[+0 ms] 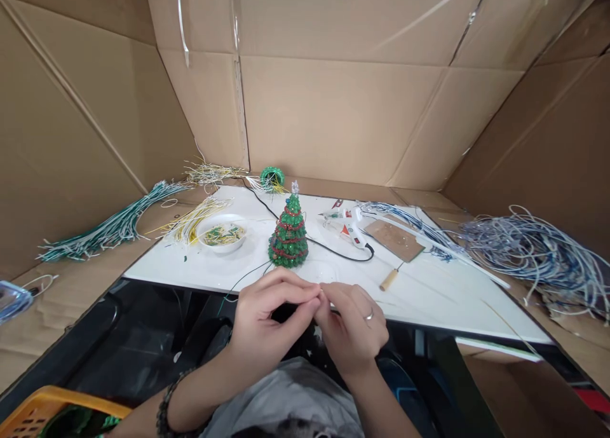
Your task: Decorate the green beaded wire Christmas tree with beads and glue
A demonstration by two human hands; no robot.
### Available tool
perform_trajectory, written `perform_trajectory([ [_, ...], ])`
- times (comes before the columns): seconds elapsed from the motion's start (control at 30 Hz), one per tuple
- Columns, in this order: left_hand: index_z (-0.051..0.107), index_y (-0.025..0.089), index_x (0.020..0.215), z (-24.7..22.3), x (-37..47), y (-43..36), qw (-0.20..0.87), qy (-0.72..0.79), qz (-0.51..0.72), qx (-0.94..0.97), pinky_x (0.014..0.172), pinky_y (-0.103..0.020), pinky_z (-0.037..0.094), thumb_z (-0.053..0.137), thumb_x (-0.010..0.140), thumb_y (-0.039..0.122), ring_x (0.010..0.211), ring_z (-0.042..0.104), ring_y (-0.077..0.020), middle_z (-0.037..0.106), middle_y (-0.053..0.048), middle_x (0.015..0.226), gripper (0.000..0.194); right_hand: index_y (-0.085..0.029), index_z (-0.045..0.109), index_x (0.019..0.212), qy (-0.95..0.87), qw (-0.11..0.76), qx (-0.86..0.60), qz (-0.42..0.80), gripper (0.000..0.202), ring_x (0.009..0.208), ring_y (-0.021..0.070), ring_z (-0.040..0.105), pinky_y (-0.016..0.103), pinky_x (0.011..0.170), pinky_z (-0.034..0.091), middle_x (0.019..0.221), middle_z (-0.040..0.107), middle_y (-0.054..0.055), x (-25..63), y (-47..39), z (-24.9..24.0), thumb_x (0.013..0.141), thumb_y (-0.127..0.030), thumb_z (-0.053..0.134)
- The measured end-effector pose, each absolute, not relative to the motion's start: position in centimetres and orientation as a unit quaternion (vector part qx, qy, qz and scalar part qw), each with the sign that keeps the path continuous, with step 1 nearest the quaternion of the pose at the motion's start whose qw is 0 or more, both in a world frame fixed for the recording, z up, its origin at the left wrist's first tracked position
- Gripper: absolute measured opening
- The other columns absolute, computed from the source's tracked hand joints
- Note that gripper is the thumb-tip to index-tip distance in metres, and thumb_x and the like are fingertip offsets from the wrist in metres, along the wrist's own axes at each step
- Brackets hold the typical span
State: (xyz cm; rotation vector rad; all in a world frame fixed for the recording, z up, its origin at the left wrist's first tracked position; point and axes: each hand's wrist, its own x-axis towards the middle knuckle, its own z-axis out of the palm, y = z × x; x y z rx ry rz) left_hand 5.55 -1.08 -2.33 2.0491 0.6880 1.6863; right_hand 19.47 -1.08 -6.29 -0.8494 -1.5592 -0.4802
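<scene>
My left hand (273, 311) and my right hand (353, 323) meet fingertip to fingertip just over the table's front edge. Both are closed in a pinch; whatever sits between the fingertips is too small to make out. A thin dark green strand (245, 273) runs near my left hand. Right behind the hands stands a small beaded Christmas tree (288, 234), green with red garlands and a clear topper. To its left, a white bowl (222, 246) holds yellow and green bits. A white glue gun (351, 227) lies to the right of the tree, its black cord trailing behind.
Bundles of green-white strands (119, 225) and blue-white strands (538, 253) flank the white tabletop (429, 292). A wooden-handled awl (389, 279) and a brown board (394, 238) lie right. A green beaded ring (272, 176) sits at the back, an orange basket (52, 400) at lower left. Cardboard walls (333, 120) surround everything.
</scene>
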Motion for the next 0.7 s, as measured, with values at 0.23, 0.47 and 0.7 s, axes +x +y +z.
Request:
perform_trajectory([
  [0.23, 0.075, 0.018, 0.086, -2.5, 5.8, -1.3, 0.164, 0.237, 0.607, 0.74, 0.067, -0.022, 0.06, 0.071, 0.08, 0.003, 0.074, 0.072, -0.013, 0.074, -0.005, 0.083, 0.016, -0.022, 0.063, 0.102, -0.673, 0.617, -0.356, -0.198, 0.014, 0.055, 0.0149, 0.062, 0.03, 0.055, 0.044, 0.067, 0.069, 0.002, 19.4, -1.1, -7.0, 0.092, -0.013, 0.06],
  [0.47, 0.075, 0.018, 0.091, -2.5, 5.4, -1.0, 0.179, 0.222, 0.595, 0.751, 0.072, -0.024, 0.06, 0.069, 0.08, 0.001, 0.08, 0.072, -0.0132, 0.074, -0.006, 0.089, 0.02, -0.021, 0.064, 0.096, -0.656, 0.639, -0.337, -0.216, 0.008, 0.053, 0.0133, 0.06, 0.028, 0.054, 0.046, 0.064, 0.066, 0.0, 19.3, -0.2, -6.7, 0.093, -0.015, 0.061],
  [0.7, 0.076, 0.023, 0.098, -1.9, 3.9, 0.7, 0.266, 0.215, 0.564, 0.751, 0.07, -0.022, 0.058, 0.071, 0.082, 0.005, 0.082, 0.07, -0.0131, 0.072, -0.004, 0.09, 0.025, -0.019, 0.066, 0.099, -0.661, 0.668, -0.315, -0.132, 0.017, 0.07, 0.0142, 0.071, 0.025, 0.062, 0.055, 0.08, 0.076, 0.005, 18.6, -0.2, -5.5, 0.091, -0.005, 0.06],
])
